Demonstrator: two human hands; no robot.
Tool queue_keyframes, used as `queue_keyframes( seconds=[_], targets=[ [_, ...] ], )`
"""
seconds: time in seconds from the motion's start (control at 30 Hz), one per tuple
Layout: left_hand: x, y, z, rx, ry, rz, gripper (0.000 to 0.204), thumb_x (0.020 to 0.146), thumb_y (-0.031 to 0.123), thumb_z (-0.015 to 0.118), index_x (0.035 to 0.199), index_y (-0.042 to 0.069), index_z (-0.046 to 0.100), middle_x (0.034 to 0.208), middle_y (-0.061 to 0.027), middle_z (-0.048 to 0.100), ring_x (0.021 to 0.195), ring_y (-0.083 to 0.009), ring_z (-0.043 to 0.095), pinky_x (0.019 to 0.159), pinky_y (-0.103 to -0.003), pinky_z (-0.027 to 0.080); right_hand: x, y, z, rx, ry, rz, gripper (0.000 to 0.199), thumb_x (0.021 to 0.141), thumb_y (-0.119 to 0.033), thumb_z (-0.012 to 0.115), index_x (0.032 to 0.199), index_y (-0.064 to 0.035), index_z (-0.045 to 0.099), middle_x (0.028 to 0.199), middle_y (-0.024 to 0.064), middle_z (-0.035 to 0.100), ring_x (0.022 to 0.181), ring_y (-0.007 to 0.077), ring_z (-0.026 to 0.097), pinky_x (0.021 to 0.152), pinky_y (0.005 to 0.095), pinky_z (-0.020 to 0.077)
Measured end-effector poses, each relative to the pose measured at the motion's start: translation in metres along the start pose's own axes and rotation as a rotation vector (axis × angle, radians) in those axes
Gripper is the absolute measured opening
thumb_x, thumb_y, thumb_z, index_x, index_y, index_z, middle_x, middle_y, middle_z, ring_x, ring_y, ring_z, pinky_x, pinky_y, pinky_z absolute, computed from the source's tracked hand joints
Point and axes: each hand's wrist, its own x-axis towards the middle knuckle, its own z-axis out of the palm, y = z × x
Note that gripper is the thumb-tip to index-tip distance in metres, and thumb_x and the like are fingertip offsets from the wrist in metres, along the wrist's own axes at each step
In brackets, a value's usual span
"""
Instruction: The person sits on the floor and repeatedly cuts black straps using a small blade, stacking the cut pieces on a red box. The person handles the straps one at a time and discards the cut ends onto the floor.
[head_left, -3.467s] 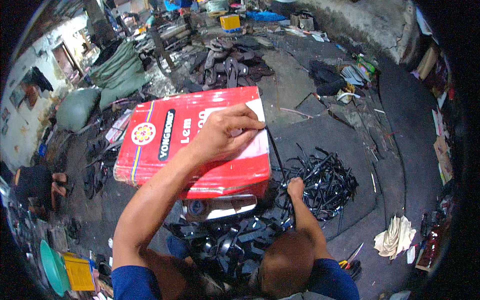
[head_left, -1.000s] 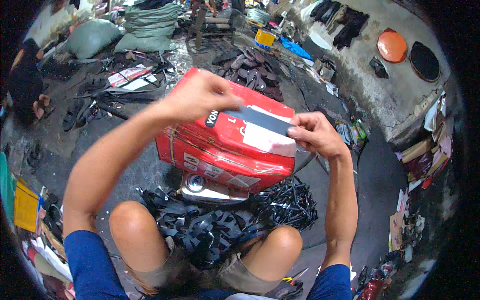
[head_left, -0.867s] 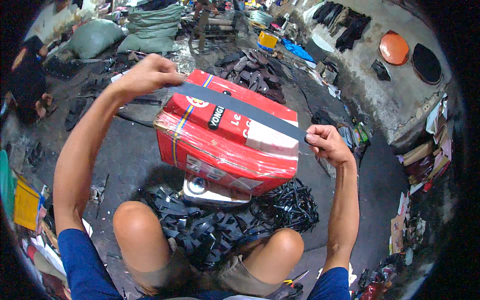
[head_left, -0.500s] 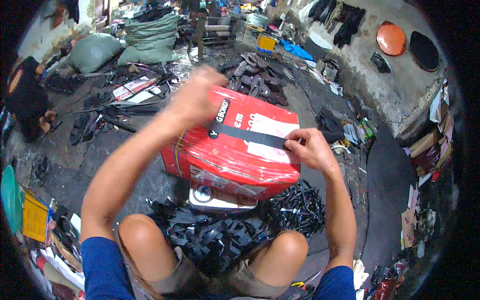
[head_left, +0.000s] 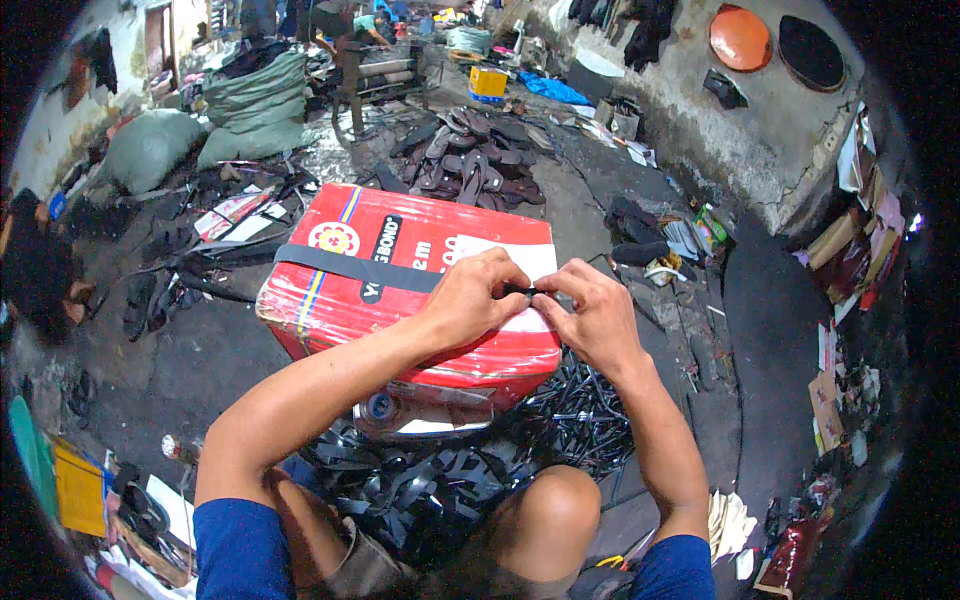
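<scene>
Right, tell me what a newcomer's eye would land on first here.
Most likely the bright red box in the middle, with a dark strip across its top and the person's hands pinching a dark piece near its right edge. Next, the heap of shiny black strips on the near side of the box, and the round orange disc on the wall at upper right.

White capitals stand on a black, round-ended label [head_left: 387, 240] of the glossy, red cardboard box [head_left: 400, 308], crossed by a flat, dark grey strip [head_left: 330, 261]. At the label's nine o'clock sits a round white, yellow and red flower emblem [head_left: 333, 238]; towards three o'clock, white lettering [head_left: 423, 255] and white numerals [head_left: 456, 247], partly hidden by the left hand [head_left: 478, 292].
</scene>
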Motion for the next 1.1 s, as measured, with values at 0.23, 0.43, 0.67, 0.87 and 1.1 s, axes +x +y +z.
queue_keyframes(
  seconds=[0.23,0.43,0.67,0.87,1.1],
  targets=[
    [-0.005,-0.010,-0.008,-0.001,-0.059,0.080,0.018,0.084,0.011,0.079,0.100,0.002,0.077,0.092,-0.0103,0.067,0.085,-0.0230,0.068,0.075,-0.035,0.054,-0.007,0.005,0.006,0.048,-0.005,-0.070,0.019,0.086,-0.023,0.078,0.097,-0.0082,0.078,0.097,0.0105,0.065,0.084,0.0329,0.069,0.077,0.0439,0.0569],
    [0.006,-0.014,-0.011,-0.079,-0.089,0.036,0.017,0.082,0.009,0.079,0.098,0.003,0.078,0.090,-0.0105,0.070,0.082,-0.0189,0.067,0.073,-0.034,0.054,-0.003,0.006,0.005,0.187,0.007,-0.025,0.023,0.083,-0.023,0.079,0.098,-0.0056,0.079,0.095,0.0126,0.062,0.079,0.0277,0.068,0.073,0.0398,0.0552],
    [0.005,-0.013,-0.009,-0.085,-0.069,0.082,0.022,0.077,0.015,0.080,0.094,0.001,0.077,0.091,-0.0155,0.072,0.089,-0.0295,0.071,0.079,-0.040,0.056,-0.006,0.002,0.014,0.209,0.097,0.102,0.018,0.079,-0.014,0.083,0.095,-0.0055,0.080,0.089,0.0083,0.060,0.071,0.0172,0.060,0.062,0.0326,0.0496],
    [0.006,-0.022,-0.007,-0.070,-0.042,0.025,0.016,0.080,0.016,0.078,0.091,0.004,0.078,0.089,-0.0131,0.072,0.086,-0.0269,0.070,0.078,-0.038,0.056,-0.005,0.009,0.028,0.251,0.191,0.104,0.015,0.080,-0.011,0.082,0.093,-0.0041,0.080,0.083,0.0064,0.059,0.075,0.0154,0.060,0.065,0.0314,0.0490],
    [0.018,-0.016,-0.001,0.041,-0.046,-0.022,0.014,0.079,0.015,0.075,0.083,0.002,0.077,0.083,-0.0160,0.073,0.077,-0.0293,0.071,0.072,-0.042,0.056,-0.001,0.025,0.062,0.983,0.206,0.579,0.019,0.081,0.004,0.074,0.096,-0.0065,0.068,0.073,-0.0039,0.058,0.062,0.0046,0.052,0.055,0.0218,0.0424]
  ],
)
